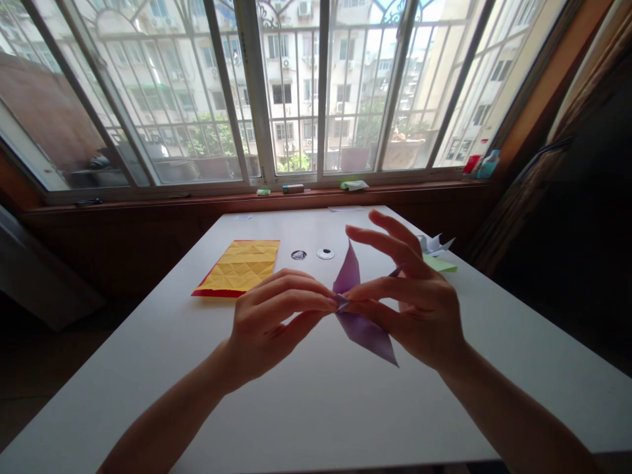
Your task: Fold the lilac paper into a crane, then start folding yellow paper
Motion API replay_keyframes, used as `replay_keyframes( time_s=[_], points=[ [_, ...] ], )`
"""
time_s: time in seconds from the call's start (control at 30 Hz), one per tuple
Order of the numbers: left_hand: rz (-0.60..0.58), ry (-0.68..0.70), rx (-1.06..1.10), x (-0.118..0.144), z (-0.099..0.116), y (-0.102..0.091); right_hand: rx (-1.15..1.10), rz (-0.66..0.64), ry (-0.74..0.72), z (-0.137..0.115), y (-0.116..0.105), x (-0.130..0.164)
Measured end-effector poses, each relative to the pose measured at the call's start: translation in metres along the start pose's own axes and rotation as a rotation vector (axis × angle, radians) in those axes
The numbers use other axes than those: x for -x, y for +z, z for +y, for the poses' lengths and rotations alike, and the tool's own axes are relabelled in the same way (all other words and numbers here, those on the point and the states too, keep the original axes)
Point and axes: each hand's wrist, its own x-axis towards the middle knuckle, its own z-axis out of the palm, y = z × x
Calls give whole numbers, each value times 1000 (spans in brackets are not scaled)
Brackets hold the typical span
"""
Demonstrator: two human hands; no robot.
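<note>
You are pinching a purple origami piece (363, 322) between your left hand (276, 322) and right hand (415, 303), both grips closed on its centre above the white surface (316, 408). It is already showing pointed flaps, and folding seems unfinished. A creased yellow sheet (241, 266) is lying far left; no containers are showing.

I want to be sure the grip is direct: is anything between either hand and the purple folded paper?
Nothing visible: the left hand and right hand both pinch the purple folded paper directly, above the white table.
</note>
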Motion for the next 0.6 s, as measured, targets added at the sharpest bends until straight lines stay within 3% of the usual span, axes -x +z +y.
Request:
replay_keyframes(
  time_s=[0.3,0.6],
  points=[
    [-14,-71,64,0,-2,1,-3,46,-2,-4,1,-1],
    [61,-226,188,7,-1,6,-73,31,69,-6,8,-1]
  ],
)
